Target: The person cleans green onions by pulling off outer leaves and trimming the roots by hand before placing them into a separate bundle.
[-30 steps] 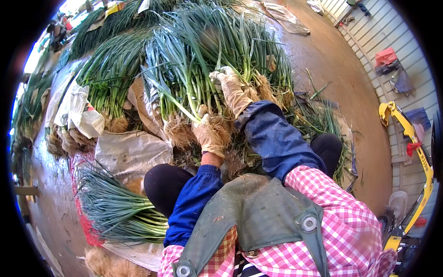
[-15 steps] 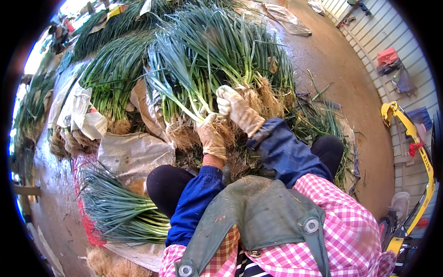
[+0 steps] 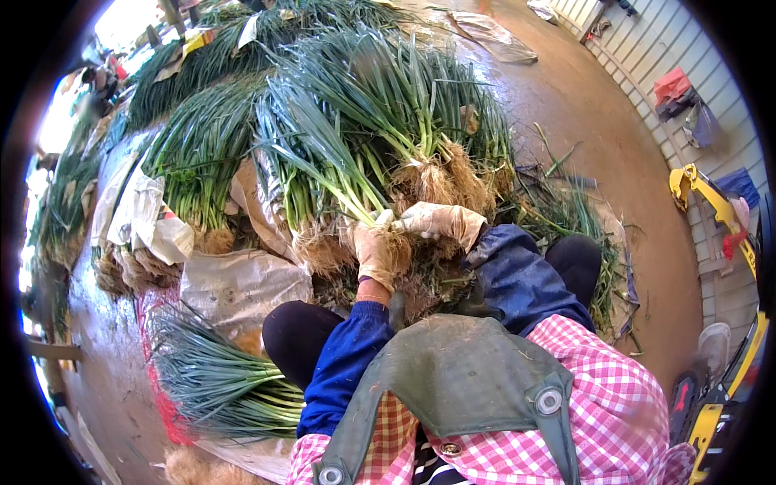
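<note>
My left hand (image 3: 373, 252), in a pale soiled glove, is closed round the white lower stalks of a few green onions (image 3: 352, 187). Their leaves point up and away to the left, and roots hang by the palm. From the right, my gloved right hand (image 3: 443, 223) reaches across with its fingers pinched at the stalk bases, close beside the left thumb. Just beyond both hands stands a large pile of green onions (image 3: 364, 89) with bushy tan roots (image 3: 436, 179) turned toward me.
Several more onion bundles (image 3: 202, 137) stand at the far left. A separate bunch (image 3: 226, 376) lies on sacking by my left knee. Loose leaves and trimmings (image 3: 566, 212) lie to the right. A yellow jointed arm (image 3: 719, 214) stands near the corrugated wall (image 3: 647, 48).
My right hand has come down and toward me from above the stalks to their bases beside my left hand. The left hand keeps its hold, almost in place. The view has shifted slightly.
</note>
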The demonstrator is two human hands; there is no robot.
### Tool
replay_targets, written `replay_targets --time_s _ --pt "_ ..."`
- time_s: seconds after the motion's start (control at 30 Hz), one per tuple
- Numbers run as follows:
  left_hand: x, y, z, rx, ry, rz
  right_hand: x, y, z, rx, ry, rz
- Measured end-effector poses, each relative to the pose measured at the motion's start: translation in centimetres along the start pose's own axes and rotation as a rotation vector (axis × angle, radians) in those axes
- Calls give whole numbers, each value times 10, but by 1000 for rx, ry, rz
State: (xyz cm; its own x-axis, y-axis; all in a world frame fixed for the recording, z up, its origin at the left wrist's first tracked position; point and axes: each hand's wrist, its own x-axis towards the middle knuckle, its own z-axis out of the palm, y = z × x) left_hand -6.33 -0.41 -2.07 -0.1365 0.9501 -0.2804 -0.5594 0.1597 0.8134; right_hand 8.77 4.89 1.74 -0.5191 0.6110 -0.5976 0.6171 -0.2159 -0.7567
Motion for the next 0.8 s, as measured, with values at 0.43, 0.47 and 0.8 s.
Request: replay_targets --time_s 0.43,0.47,0.8 --pt "10 20 -16 -163 -2 18 -155 68 -104 212 171 -69" --pt "14 18 -24 -132 -17 52 -164 69 -128 -372 294 232" --pt "13 15 -6 96 -260 62 -108 -4 -38 -193 469 -167"
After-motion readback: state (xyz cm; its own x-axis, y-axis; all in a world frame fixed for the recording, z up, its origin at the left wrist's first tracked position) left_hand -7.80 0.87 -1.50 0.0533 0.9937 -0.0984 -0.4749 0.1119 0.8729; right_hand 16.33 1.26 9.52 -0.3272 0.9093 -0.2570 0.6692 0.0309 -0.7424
